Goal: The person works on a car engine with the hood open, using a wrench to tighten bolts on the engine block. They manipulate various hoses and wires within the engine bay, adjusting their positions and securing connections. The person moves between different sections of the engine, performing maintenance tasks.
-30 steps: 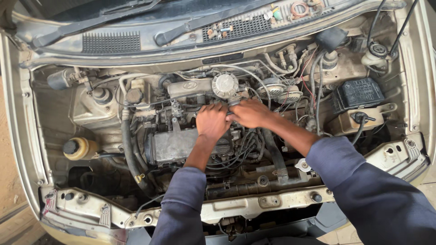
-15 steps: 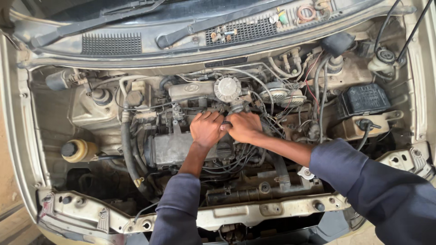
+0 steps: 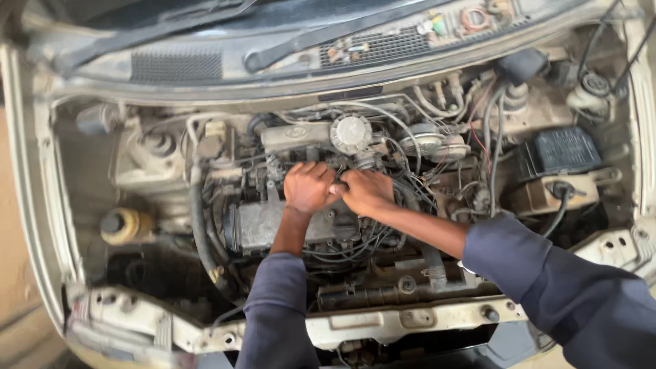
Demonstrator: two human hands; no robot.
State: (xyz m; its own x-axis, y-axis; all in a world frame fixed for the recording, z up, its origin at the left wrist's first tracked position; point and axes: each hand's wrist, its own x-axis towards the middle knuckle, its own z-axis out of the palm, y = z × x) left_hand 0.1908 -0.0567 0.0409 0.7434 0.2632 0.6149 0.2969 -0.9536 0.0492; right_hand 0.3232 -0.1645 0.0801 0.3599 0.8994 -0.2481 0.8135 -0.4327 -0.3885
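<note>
Hands met at the middle of the engine, knuckles up and side by side. Left hand (image 3: 309, 188) was curled over something on top of the engine, just in front of the round grey cap (image 3: 350, 133); its fingers were bent down, but what they gripped was hidden beneath them, so I could not tell whether it clamped a part or only pressed on it. Right hand (image 3: 367, 192) touched the left one, clenched the same way over that same spot, among the thin black wires (image 3: 355, 242) that ran down in front of the cap. Whatever they worked on sat right under both palms, out of sight. Judging by the pose, the step in hand looked like loosening or seating a small fitting on the engine top, and the next move would call for a firm two-handed pull or twist without snagging those wires.

Both dark blue sleeves (image 3: 277, 311) came in from the near edge. Below the cap and under the left wrist lay the flat grey engine cover (image 3: 263, 224). Left of the cap a thick black hose (image 3: 198, 225) curved down, and farther left stood a yellow reservoir (image 3: 123, 225) with a dark lid. Well to the right of the cap sat a black ribbed box (image 3: 560, 152). Behind the cap ran the wiper arm (image 3: 328, 34), along the base of the windscreen.
</note>
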